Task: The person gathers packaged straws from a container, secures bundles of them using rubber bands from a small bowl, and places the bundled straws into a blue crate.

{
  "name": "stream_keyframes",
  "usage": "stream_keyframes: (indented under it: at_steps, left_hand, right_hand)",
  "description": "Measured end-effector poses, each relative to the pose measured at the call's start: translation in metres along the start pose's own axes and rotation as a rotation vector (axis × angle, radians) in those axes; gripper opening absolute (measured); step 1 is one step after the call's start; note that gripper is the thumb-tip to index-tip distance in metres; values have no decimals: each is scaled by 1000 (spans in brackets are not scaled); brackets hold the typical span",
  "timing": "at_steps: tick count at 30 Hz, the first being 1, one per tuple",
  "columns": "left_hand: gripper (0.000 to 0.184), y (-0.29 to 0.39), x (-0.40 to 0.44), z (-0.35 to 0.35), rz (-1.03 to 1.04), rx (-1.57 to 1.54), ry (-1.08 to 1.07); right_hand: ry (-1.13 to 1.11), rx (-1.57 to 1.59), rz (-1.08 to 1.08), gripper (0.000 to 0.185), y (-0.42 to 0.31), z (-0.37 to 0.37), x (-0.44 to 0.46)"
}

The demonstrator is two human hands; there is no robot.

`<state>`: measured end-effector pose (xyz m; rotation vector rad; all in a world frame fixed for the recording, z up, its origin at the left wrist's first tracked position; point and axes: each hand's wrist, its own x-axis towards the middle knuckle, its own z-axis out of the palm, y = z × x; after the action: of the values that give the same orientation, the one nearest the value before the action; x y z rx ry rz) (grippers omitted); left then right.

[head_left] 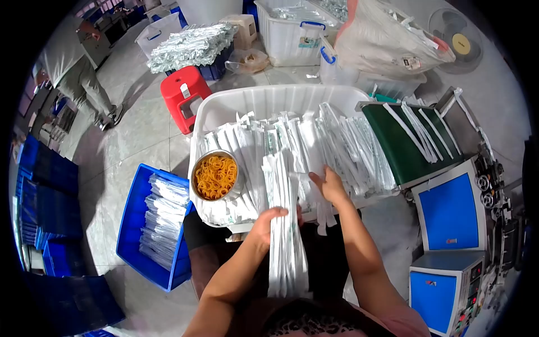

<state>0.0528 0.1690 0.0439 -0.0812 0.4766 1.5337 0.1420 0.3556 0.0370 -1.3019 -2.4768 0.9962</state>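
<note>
My left hand (269, 226) is closed round an upright bundle of long white paper-wrapped packets (284, 247) in front of my body. To its right, my right hand (328, 186) has thumb and fingers together on some white packets (324, 216) that hang over the near rim. Both hands are at the near side of a large white tub (247, 96) filled with rows of similar packets. A round metal tin (215, 175) of yellow-orange rubber bands rests on the packets at the tub's left.
A blue crate (129, 224) of packets stands at the left, a red stool (182, 90) behind it. At the right are a green conveyor (398, 140) and blue-panelled machine (449, 213). A person (78, 67) stands at the far left; filled bins (295, 45) are at the back.
</note>
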Motion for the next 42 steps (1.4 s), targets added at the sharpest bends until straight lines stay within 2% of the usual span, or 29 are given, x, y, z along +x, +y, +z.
stream_keyframes:
  at_steps: [1, 3, 5, 6, 7, 9, 10, 11, 13, 14, 16, 17, 19, 22, 23, 25, 27, 29, 33, 37, 39, 41, 42]
  left_hand:
    - [58, -2, -11, 5, -3, 26, 5]
    - [60, -8, -23, -2, -94, 23, -86]
    - [58, -13, -29, -9, -183, 87, -91]
    - [57, -13, -31, -5, -174, 117, -114]
    - [57, -8, -32, -3, -194, 118, -247]
    - [60, -3, -41, -6, -210, 199, -357]
    - [66, 0, -54, -1, -230, 166, -319]
    - [71, -1, -64, -2, -178, 58, -332]
    - [67, -6, -78, 4, -36, 98, -260]
    - [55, -4, -86, 10, 0, 132, -155]
    - [50, 0, -96, 2, 57, 215, -69]
    - [44, 2, -102, -1, 105, 315, 15]
    - [40, 12, -117, 0, 260, 296, 131]
    - [45, 33, -148, -16, 471, 201, 110]
    - [46, 39, -158, -24, 507, 177, 142]
    - [48, 45, -173, -34, 546, 138, 235]
    - [51, 46, -182, -41, 574, 106, 246]
    - [51, 46, -184, -41, 582, 77, 249]
    - [51, 52, -174, -27, 606, 188, 286]
    - [59, 57, -163, -15, 619, 338, 268]
    - [60, 58, -158, -9, 642, 405, 313]
    - [43, 55, -152, -16, 642, 446, 381]
    - [38, 56, -151, -12, 664, 440, 385]
  right_hand:
    - [69, 135, -143, 59, -13, -4, -1]
    - [135, 454, -540, 61, -55, -22, -13]
    - [-92, 315, -863, 61, -99, -39, -24]
    - [-283, 348, -743, 48, -115, -37, -32]
    - [-299, 354, -757, 48, -118, -32, -33]
    - [-545, 233, -709, 33, -120, -27, -38]
    - [-395, 332, -839, 22, -120, -15, -51]
    - [-402, 305, -833, 22, -121, -11, -61]
    - [-390, 273, -790, 20, -128, 1, -69]
    - [-405, 265, -792, 20, -134, 7, -68]
    - [-487, 394, -797, 23, -148, 23, -65]
    - [-561, 634, -770, 29, -157, 36, -63]
    - [-618, 861, -490, 36, -187, 46, -58]
    - [29, 33, -944, 12, -188, 78, -30]
    - [25, 29, -948, 12, -187, 84, -26]
    - [13, -297, -992, 10, -186, 94, -22]
    - [19, -300, -943, 8, -186, 100, -21]
    - [63, -97, -914, 6, -188, 97, -21]
    - [124, -17, -776, 5, -194, 93, -25]
    - [190, -155, -845, 5, -188, 93, -20]
    - [247, -145, -963, 7, -184, 92, -19]
    - [145, -91, -888, 4, -190, 81, -44]
    - [26, -154, -895, 5, -197, 62, -67]
